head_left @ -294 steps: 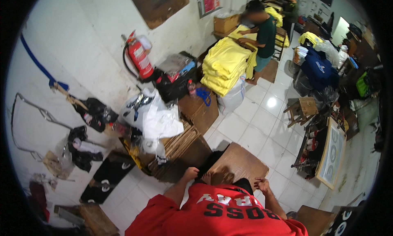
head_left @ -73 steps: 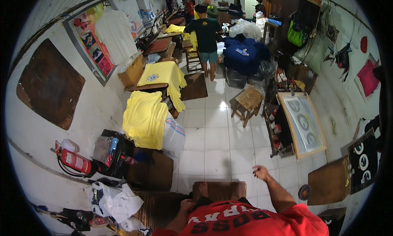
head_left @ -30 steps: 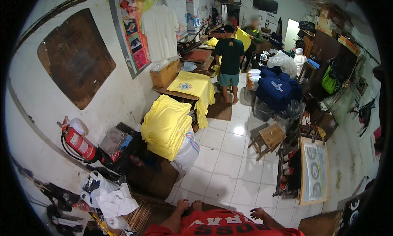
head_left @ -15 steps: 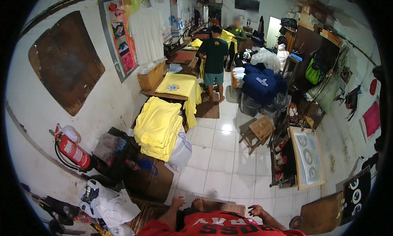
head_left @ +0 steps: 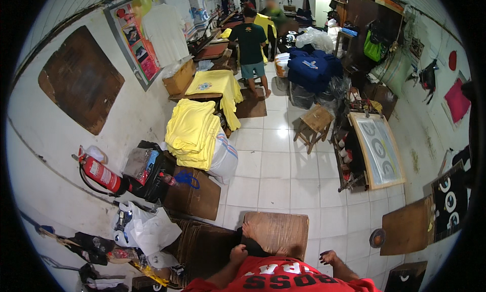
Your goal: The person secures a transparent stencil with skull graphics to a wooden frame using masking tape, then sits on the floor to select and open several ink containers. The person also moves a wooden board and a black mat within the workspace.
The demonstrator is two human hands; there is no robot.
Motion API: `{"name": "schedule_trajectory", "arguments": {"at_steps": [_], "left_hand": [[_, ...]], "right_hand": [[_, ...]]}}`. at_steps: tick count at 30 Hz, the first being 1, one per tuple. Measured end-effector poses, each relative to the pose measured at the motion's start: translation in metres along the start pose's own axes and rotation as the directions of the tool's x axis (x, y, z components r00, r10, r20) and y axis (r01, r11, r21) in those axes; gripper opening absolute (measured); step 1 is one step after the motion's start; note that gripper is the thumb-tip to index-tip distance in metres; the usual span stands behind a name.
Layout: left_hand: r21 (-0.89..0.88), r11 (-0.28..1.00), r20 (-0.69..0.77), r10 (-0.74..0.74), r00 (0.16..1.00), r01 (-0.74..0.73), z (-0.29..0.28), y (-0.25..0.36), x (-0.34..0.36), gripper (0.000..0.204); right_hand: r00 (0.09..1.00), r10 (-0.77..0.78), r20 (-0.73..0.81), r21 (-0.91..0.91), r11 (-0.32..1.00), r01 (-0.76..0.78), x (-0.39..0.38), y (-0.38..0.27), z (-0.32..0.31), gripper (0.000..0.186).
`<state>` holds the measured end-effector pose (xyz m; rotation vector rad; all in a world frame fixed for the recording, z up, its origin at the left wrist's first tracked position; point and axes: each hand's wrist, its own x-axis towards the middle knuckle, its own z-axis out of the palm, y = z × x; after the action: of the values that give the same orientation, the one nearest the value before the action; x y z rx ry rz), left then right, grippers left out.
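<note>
My left hand (head_left: 238, 254) hangs low in front of the red shirt with its fingers curled in. Nothing shows in it. Just beside it are my dark trouser leg and the brown stacked boards (head_left: 205, 246). My right hand (head_left: 329, 257) hangs on the other side, fingers loosely apart and holding nothing, above the white floor tiles. Dark marks show on its fingertips. My bare feet are on or beside a flat brown board (head_left: 283, 227) on the floor.
Folded yellow shirts (head_left: 193, 132) are piled at left, beyond a fire extinguisher (head_left: 103, 174). A wooden stool (head_left: 315, 124) and a framed printing screen (head_left: 377, 150) stand at right. Farther off are navy shirts (head_left: 314, 69) and a person in a dark shirt (head_left: 248, 41) beside another person.
The view has tilted down and shifted, so more floor and the whole brown board show. Both my hands have swung a little; the right stays apart and the left stays curled.
</note>
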<state>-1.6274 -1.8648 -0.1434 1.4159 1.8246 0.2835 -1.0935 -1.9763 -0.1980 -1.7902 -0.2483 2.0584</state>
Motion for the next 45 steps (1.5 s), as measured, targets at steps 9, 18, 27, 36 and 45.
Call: {"name": "schedule_trajectory", "arguments": {"at_steps": [9,18,27,36,45], "left_hand": [[0.276,0.950,0.210,-0.210,0.955,0.149,-0.050,-0.038,0.000,0.040],[0.003,0.988,0.771,-0.101,0.629,0.156,-0.023,-0.132,-0.040,0.066],[-0.077,0.801,0.695,-0.384,0.608,0.594,-0.003,-0.175,-0.043,0.071],[-0.224,0.820,0.122,-0.512,0.850,0.526,-0.033,-0.086,0.042,0.041],[-0.422,0.841,0.180,-0.288,0.940,0.339,-0.038,0.012,0.170,0.043]], "right_hand": [[0.976,0.002,-0.216,-0.037,0.999,-0.011,-0.035,0.088,0.049,0.044],[0.964,-0.171,-0.204,-0.488,0.871,0.051,-0.041,0.036,0.163,0.044],[0.993,-0.109,-0.038,-0.239,0.966,0.097,-0.050,-0.017,0.187,0.052],[0.999,-0.017,-0.027,-0.311,0.951,0.008,0.029,-0.062,0.044,0.047],[0.902,-0.352,-0.251,-0.344,0.903,0.256,0.062,-0.249,0.054,0.044]]}}
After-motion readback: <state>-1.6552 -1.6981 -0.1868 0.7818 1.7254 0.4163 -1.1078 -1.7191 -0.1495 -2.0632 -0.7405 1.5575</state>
